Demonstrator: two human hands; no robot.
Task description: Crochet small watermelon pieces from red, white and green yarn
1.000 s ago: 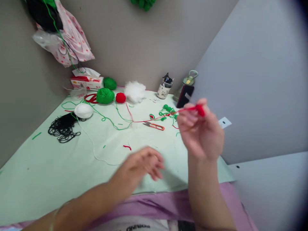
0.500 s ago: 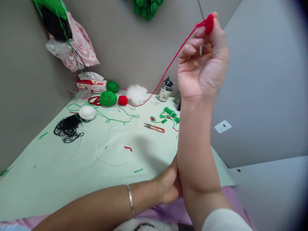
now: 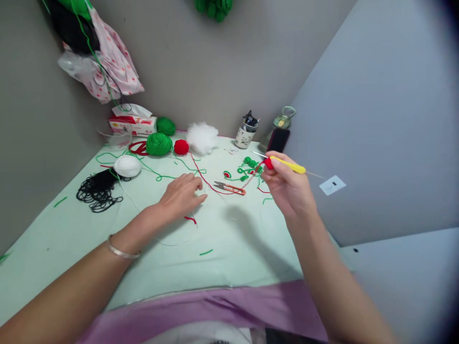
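Note:
My right hand (image 3: 292, 193) is raised over the right side of the table, closed on a crochet hook (image 3: 290, 165) with a yellow handle and on a small red crocheted piece (image 3: 268, 164). From that piece a red strand sags across orange-handled thread snips (image 3: 233, 189) and back to a red yarn ball (image 3: 181, 147). My left hand (image 3: 183, 195) reaches over the middle of the table, palm down, fingers apart and holding nothing. The snips lie to its right. Small green crocheted pieces (image 3: 251, 165) on a cord lie just behind my right hand.
Green yarn balls (image 3: 159, 144), white stuffing (image 3: 202, 137) and a tissue box (image 3: 132, 125) line the back. At left are a white yarn ball (image 3: 127, 166) and black cord (image 3: 96, 193). A pen cup (image 3: 245, 135), a bottle (image 3: 283, 120) and a phone (image 3: 278, 140) stand back right.
My right hand has come down from high up with the red piece, and the yellow hook handle now shows. My left hand has left the right forearm and moved forward and left over the table.

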